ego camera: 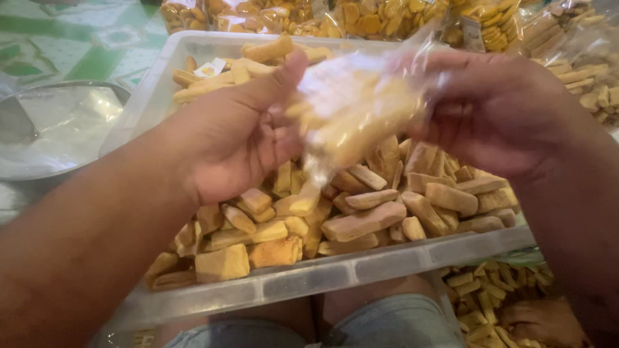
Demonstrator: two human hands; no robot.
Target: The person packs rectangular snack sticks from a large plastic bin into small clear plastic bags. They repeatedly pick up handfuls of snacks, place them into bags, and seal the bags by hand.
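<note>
Observed at head view: clear plastic bag of pale yellow biscuit sticks held aloft between both hands, directly above white plastic tub resting across the knees. Left hand closed round the bag's near side, thumb up along the film. Right hand cupped and pinching the far side, fingers curled into the plastic. Bag blurred; mouth of bag not discernible, sealed or open not determinable. Tub heaped with loose biscuit sticks almost to the rim. Further filled packets stacked behind the tub; metal bowl on patterned floor to the left.

Risks judged: slack film slipping from the pinch, spilling contents; brittle pieces crushed by an over-tight squeeze; tub tipped off the knees by a sudden leg shift
</note>
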